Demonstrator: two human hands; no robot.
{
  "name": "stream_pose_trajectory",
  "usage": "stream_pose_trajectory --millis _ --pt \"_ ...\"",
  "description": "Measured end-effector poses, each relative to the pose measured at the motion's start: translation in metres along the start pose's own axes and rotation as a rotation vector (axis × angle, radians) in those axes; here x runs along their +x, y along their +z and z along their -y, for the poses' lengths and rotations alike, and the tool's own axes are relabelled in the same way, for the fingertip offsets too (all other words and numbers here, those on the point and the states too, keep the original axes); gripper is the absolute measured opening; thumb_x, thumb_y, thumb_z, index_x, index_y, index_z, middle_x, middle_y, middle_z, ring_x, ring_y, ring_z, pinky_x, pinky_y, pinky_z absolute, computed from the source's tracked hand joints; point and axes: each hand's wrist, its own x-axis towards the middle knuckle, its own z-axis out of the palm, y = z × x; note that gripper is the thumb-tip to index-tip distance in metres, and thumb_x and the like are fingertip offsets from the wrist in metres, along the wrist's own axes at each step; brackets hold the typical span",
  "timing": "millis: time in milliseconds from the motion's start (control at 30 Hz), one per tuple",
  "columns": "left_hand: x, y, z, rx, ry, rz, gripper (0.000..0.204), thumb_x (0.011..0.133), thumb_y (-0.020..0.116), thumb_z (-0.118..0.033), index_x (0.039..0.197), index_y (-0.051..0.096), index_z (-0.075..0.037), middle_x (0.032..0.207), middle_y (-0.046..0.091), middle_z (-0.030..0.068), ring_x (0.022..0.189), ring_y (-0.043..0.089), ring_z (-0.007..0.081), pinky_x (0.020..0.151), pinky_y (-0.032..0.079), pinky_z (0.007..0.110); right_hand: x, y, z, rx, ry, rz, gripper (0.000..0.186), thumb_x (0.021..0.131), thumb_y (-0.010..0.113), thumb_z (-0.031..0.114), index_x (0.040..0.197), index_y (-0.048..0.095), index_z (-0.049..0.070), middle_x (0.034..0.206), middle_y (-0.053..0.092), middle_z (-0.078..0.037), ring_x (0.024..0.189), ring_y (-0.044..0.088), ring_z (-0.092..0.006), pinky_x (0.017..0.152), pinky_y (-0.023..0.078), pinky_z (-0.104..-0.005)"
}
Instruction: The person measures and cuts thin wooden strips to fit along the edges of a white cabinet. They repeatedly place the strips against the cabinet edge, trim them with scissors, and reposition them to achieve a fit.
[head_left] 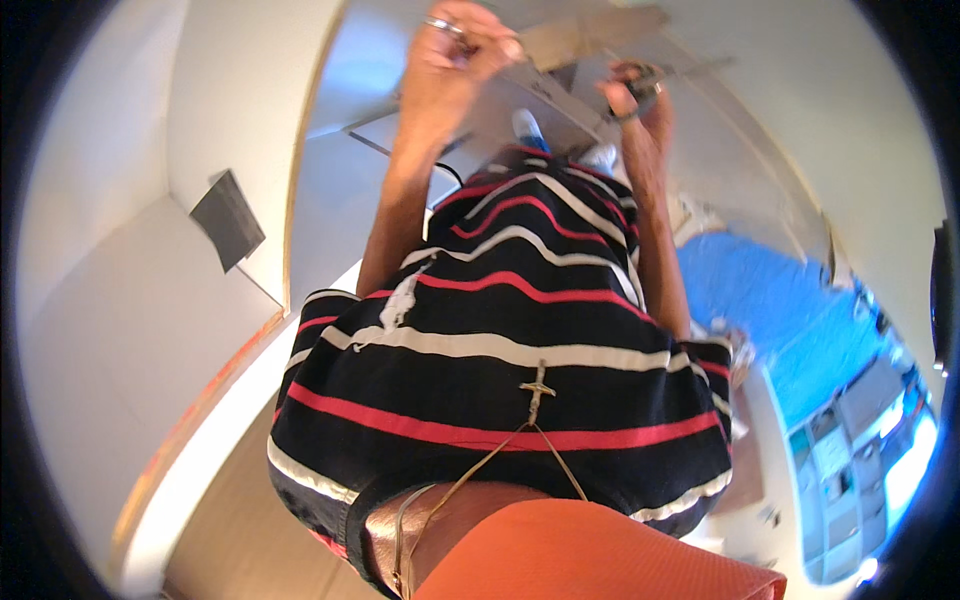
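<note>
My left hand [445, 75] is raised at the upper middle of the head view, with a ring on one finger. Its thumb and fingers are pinched together, and anything between them is too small or blurred to make out. To its right, my right hand [642, 105] is closed around a dark tool [645, 86]. A thin, blurred strip like a blade or rod points right from that hand; I cannot tell the tool's exact kind. A brown flat piece [590, 35] lies beyond and between the hands, apparently touched by neither.
A pale wall with a dark grey patch [228, 220] rises at the left. At the right, a blue sheet [750, 285] covers an area beside a grey shelf unit [850, 470]. My shoes [527, 125] show below the hands. An orange brim [600, 555] fills the bottom edge.
</note>
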Motion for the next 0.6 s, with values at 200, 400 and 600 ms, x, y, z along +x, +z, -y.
stream_pose_trajectory --millis 200,400,600 --pt "0.003 -0.007 -0.002 0.090 -0.002 -0.005 0.021 0.089 0.074 0.001 0.102 0.060 -0.010 0.087 0.063 -0.0034 0.078 0.058 0.0059 0.072 0.046 0.022 0.076 0.034 0.087 -0.717 -0.488 0.285 0.031 0.082 0.083 0.026 0.101 0.072 0.005 0.103 0.068 -0.015 0.089 0.068 -0.0334 0.082 0.054 -0.0407" --pt "0.000 -0.015 0.008 0.338 -0.039 0.033 0.020 0.090 0.067 0.004 0.107 0.060 -0.003 0.091 0.065 0.0018 0.086 0.062 0.0112 0.081 0.052 0.027 0.149 0.140 0.115 -0.815 -0.632 0.704 0.020 0.086 0.076 0.016 0.096 0.069 0.000 0.090 0.072 -0.019 0.088 0.070 -0.0350 0.078 0.054 -0.0448" --pt "-0.017 -0.037 -0.007 0.354 0.140 -0.037 0.015 0.092 0.069 0.003 0.103 0.061 -0.006 0.087 0.063 -0.0010 0.082 0.061 0.0079 0.077 0.051 0.025 0.188 0.256 0.111 -0.992 -0.720 0.882 0.035 0.071 0.082 0.032 0.082 0.075 0.000 0.084 0.074 -0.022 0.081 0.073 -0.0378 0.071 0.057 -0.0453"
